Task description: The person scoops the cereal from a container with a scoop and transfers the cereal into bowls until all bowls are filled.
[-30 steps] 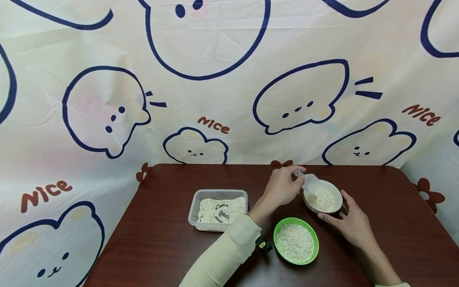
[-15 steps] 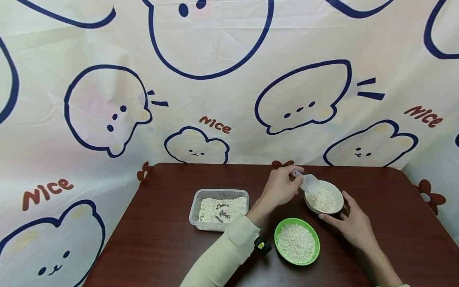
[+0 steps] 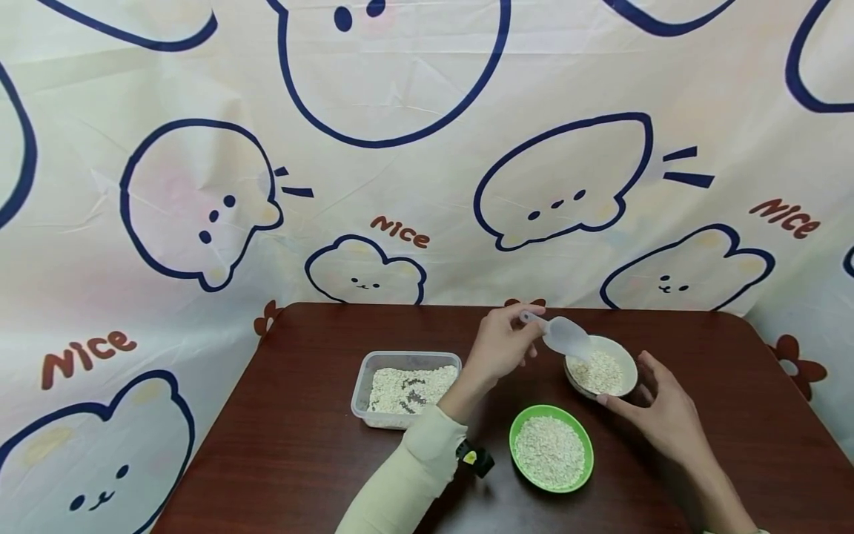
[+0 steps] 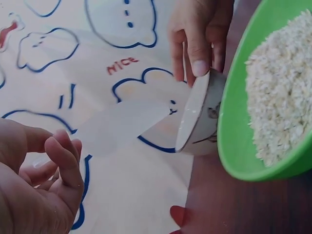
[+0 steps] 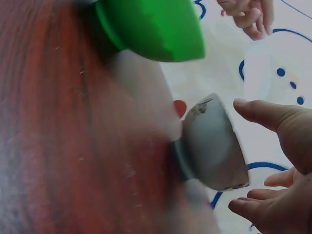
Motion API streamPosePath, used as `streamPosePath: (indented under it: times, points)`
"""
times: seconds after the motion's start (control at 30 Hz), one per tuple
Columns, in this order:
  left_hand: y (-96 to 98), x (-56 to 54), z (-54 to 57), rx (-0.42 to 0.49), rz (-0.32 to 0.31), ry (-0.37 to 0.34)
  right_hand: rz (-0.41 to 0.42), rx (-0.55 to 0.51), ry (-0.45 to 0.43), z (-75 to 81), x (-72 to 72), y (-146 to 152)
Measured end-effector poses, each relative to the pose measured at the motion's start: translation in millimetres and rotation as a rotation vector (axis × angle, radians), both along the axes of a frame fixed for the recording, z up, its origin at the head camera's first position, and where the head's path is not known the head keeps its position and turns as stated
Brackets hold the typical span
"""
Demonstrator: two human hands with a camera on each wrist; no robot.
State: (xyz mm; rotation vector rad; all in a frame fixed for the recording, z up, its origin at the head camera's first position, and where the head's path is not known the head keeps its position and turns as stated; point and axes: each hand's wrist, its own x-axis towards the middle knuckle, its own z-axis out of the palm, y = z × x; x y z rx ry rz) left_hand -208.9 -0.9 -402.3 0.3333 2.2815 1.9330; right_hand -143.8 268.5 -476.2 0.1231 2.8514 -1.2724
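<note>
My left hand (image 3: 500, 343) pinches the handle of a translucent white plastic scoop (image 3: 565, 337) between thumb and fingers. The scoop's tip hangs over the left rim of a white bowl (image 3: 617, 350), patterned outside, with pale oat flakes (image 3: 599, 373) in it. In the left wrist view the scoop (image 4: 117, 126) points toward this bowl (image 4: 200, 117). Beside the bowl's right side is my right hand (image 3: 670, 415), thumb and fingers spread. A small gap shows between thumb and bowl (image 5: 214, 146) in the right wrist view. Nearer stands a green bowl (image 3: 563, 489) filled with flakes.
A clear plastic box (image 3: 387, 423) on the left holds flakes with a dark patterned patch showing. A black device (image 3: 475, 458) is strapped at the left wrist. The dark wooden table (image 3: 287, 445) ends at a cartoon-printed cloth (image 3: 434, 178) behind.
My left hand has drawn back to the left with the scoop, whose tip has moved from inside the white bowl to its rim. The right hand's fingers have loosened slightly away from the bowl.
</note>
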Motion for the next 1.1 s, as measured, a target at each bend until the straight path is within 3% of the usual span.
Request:
streamPosePath:
  times: [0.2,0.43,0.57,0.73,0.93,1.1]
  points:
    - [-31.0,0.8,2.8,0.143,0.018,-0.055,-0.037,0.045,0.060,20.5,10.8,-10]
    - [-75.9,6.2,6.6,0.246,0.072,-0.102,0.006,0.043,0.135,43.1,22.0,-35]
    - [-99.6,10.6,6.1,0.261,0.091,-0.110,0.042,0.027,0.182,50.0,25.2,-52]
    - [-126.7,15.4,1.9,0.264,0.144,-0.094,0.097,0.002,0.173,54.9,27.2,-75]
    - [-157.8,21.9,-2.8,0.252,0.224,-0.127,0.161,-0.032,0.204,53.5,28.4,-99]
    - [-180.1,28.9,-7.4,0.249,0.279,-0.136,0.188,-0.077,0.176,50.9,29.9,-117]
